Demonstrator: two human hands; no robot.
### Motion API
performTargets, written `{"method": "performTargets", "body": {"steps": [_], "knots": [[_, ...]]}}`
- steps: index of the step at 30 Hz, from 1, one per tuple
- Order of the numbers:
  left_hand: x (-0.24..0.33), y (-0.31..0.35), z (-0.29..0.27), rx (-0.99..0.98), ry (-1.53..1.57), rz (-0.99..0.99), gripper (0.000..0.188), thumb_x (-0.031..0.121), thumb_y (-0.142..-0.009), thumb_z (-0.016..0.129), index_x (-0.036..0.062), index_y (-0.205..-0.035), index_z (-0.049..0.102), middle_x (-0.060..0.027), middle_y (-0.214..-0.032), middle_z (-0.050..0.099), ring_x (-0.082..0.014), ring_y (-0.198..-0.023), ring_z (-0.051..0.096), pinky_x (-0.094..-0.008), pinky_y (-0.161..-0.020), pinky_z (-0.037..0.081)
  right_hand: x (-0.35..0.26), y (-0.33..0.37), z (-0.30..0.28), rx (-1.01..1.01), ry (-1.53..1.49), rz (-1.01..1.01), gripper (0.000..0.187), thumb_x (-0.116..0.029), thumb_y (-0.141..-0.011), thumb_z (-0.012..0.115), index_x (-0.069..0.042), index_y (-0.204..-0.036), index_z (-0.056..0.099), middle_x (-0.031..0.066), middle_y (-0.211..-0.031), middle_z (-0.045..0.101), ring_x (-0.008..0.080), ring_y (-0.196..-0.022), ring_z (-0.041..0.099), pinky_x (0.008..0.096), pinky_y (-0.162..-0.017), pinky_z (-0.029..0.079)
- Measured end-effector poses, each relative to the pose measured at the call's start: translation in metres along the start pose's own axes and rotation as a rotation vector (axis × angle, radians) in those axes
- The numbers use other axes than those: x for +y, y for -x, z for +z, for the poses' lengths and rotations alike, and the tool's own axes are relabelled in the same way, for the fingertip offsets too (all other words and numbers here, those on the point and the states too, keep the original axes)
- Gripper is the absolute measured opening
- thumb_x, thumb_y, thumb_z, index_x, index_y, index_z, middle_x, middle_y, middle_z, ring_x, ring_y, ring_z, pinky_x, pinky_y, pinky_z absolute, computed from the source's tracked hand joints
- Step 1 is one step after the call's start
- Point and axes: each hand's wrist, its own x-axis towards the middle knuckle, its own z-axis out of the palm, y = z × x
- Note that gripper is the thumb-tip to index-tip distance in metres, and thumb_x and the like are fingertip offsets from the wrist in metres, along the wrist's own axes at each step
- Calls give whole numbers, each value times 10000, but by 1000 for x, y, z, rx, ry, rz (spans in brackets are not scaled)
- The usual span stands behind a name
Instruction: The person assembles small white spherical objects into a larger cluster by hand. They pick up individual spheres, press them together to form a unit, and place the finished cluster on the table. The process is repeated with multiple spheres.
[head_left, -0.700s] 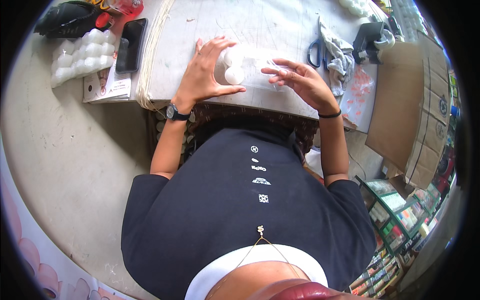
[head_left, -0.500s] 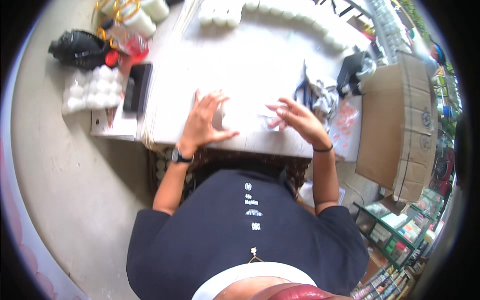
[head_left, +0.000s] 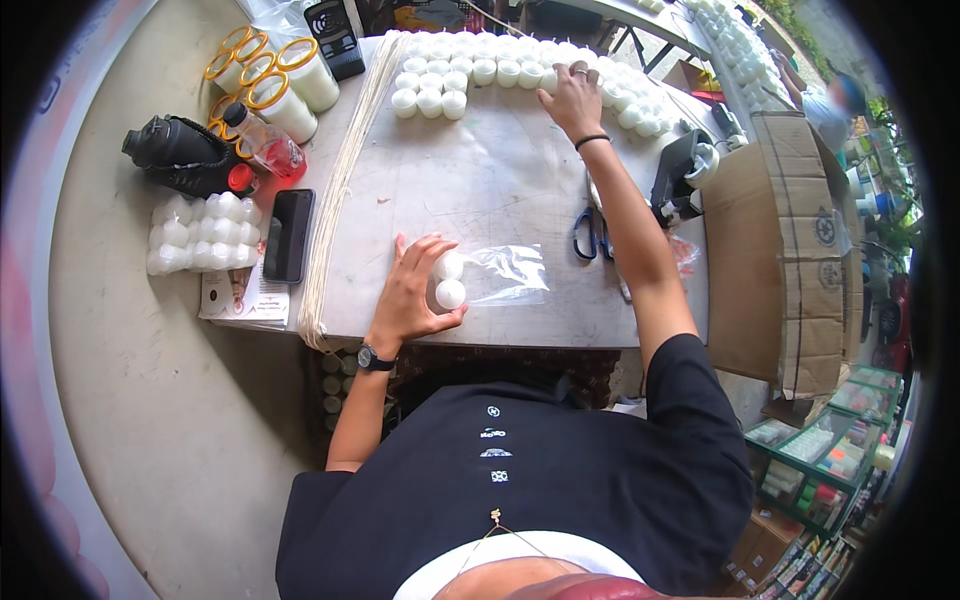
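Note:
My left hand (head_left: 408,290) curves round two small white candles (head_left: 451,294), thumb at the near one and fingertips at the far one. A clear plastic bag (head_left: 515,274) lies flat against their right side. Farther off, my right hand (head_left: 576,100) reaches over the front of a long block of white candles (head_left: 484,70). Its thumb and fingers close round a candle there, mostly hidden under the hand. A smaller group of white candles (head_left: 429,103) stands at the block's left end.
Left lie a bundle of pale string (head_left: 345,190), a phone (head_left: 289,235), packed white candles (head_left: 205,235), a black bottle (head_left: 180,155) and tall gold-rimmed candles (head_left: 305,75). Blue-handled scissors (head_left: 588,238) lie beside my right forearm. A cardboard box (head_left: 770,250) borders the right edge.
My right hand has moved from beside the plastic bag up to the far candles. My left hand stays curved round the two candles. The view has shifted, showing more of the far table.

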Motion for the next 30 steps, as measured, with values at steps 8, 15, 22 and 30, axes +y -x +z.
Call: {"method": "performTargets", "body": {"steps": [8,15,22,30], "knots": [[11,3,-2,-1,-81,16,925,578,-648,822,163,-1411,506,-73,-1394,515,-296,-1400,411,-708,-1160,170,0,1,22,29,-197,-68,396,-222,-769,780,-62,-1110,656,152,-1168,622,355,-1125,537,424,-965,461],[24,-2,1,23,-166,7,921,540,-652,847,135,-1410,515,-88,-1378,537,-303,-1388,434,-685,-1164,186,16,-1,6,-485,-835,214,354,-302,-856,776,-13,-1058,738,77,-796,668,179,-760,646,350,-748,555],[24,-3,13,39,-237,4,859,588,-704,790,158,-1397,522,-80,-1292,542,-261,-1283,509,-679,-1140,273,16,38,-84,-748,-1652,529,506,-317,-955,700,35,-1290,560,168,-1239,595,213,-1067,635,297,-961,547],[24,-15,12,6,-217,47,736,515,-720,814,143,-1307,572,-72,-1254,534,-264,-1198,549,-687,-1116,311,59,148,-166,-348,-1378,566,508,-381,-983,654,69,-1217,621,147,-1070,705,160,-858,686,244,-787,556]]}}
